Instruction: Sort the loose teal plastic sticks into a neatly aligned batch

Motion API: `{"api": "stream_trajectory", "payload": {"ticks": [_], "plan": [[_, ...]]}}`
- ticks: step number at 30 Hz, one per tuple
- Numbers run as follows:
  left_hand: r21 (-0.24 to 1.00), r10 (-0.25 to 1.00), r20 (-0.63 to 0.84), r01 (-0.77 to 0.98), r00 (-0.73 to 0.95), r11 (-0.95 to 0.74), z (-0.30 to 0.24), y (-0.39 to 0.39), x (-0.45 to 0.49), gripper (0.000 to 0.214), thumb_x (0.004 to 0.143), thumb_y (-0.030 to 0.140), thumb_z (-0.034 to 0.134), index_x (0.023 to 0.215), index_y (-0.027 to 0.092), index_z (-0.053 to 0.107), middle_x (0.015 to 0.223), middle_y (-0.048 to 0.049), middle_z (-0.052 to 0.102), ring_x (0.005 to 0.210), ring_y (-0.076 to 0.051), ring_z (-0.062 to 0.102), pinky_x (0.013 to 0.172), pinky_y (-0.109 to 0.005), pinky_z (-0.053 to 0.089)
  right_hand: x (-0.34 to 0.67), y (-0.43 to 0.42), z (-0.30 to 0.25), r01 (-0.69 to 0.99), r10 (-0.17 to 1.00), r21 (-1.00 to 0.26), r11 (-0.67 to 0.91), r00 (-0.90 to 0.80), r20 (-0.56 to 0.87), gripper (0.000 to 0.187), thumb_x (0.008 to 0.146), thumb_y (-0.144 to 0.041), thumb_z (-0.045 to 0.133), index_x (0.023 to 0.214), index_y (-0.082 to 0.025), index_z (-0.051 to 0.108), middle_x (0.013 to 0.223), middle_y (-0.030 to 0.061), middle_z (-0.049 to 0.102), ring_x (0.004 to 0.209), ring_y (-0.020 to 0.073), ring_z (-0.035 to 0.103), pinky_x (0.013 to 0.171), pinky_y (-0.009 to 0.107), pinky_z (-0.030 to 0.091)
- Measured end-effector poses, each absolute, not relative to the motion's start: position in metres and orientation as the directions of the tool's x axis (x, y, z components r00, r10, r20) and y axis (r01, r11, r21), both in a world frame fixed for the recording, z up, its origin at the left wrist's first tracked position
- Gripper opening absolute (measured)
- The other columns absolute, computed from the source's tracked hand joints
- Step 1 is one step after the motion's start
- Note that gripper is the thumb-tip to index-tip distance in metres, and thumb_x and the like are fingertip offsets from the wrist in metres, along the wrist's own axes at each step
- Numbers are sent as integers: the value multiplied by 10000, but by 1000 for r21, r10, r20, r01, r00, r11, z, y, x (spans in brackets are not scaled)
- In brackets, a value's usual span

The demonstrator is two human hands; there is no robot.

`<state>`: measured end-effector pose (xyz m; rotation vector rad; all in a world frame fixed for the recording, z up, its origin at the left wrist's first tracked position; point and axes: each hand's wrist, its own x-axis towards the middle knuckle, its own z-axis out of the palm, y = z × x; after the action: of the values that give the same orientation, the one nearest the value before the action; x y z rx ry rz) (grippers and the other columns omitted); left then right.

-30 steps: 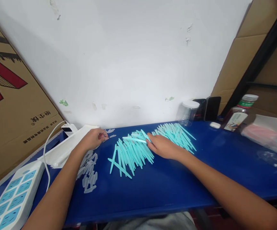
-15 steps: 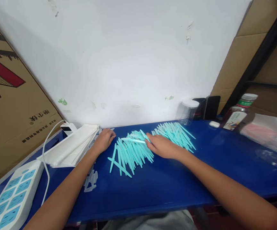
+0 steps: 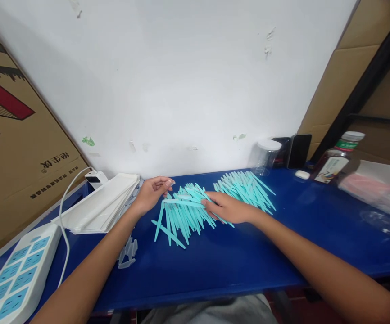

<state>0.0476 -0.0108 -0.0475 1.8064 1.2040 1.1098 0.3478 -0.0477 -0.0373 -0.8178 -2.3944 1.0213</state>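
Observation:
My right hand [image 3: 228, 207] is closed around a slim teal stick [image 3: 184, 204], whose long end points left. Beneath that hand, a heap of similar teal sticks [image 3: 190, 219] spreads across the blue table, some crossing at its left edge. My left hand [image 3: 153, 192] pinches a small translucent cap [image 3: 172, 183] at its fingertips, just above and left of the stick's end. The cap and the stick look apart. More translucent caps [image 3: 128, 254] lie beside my left forearm, others partly hidden behind it.
A second pile of teal sticks [image 3: 247, 191] lies to the right. White bags [image 3: 97, 207] and a power strip [image 3: 21, 274] with a cable are at left. Along the back right stand a clear jar [image 3: 265, 157], a phone [image 3: 299, 151] and a bottle [image 3: 337, 159].
My left hand has lifted from the table's back left and moved right with a cap in its fingers. The stick in my right hand has shifted slightly left and down.

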Motion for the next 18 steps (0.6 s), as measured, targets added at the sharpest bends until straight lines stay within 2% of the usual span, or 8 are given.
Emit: {"api": "stream_trajectory", "payload": {"ticks": [4, 10, 18], "plan": [[947, 945, 191, 203, 265, -248, -39, -25, 60, 389, 830, 471, 797, 1026, 139, 744, 896, -97, 777, 689, -155, 657, 663, -276, 535, 348, -50, -32, 276, 615, -832, 481, -783, 95, 474, 1085, -536, 350, 791, -192, 490, 623, -33, 575, 502, 112, 494, 668, 288, 456], [961, 951, 179, 162, 251, -224, -38, -30, 67, 334, 768, 437, 855, 895, 143, 759, 785, -74, 771, 668, -165, 676, 631, -274, 537, 347, -51, -31, 226, 632, -889, 399, -770, 87, 451, 1054, -562, 422, 795, -197, 478, 575, -53, 492, 477, 108, 447, 537, 258, 412], [959, 949, 162, 182, 270, -215, -35, -35, 70, 362, 838, 460, 798, 1009, 141, 794, 843, -94, 788, 716, -174, 672, 661, -275, 516, 348, -47, -36, 203, 635, -909, 364, -768, 83, 411, 1038, -544, 471, 816, -198, 469, 591, -58, 446, 504, 100, 407, 508, 235, 365]]}}
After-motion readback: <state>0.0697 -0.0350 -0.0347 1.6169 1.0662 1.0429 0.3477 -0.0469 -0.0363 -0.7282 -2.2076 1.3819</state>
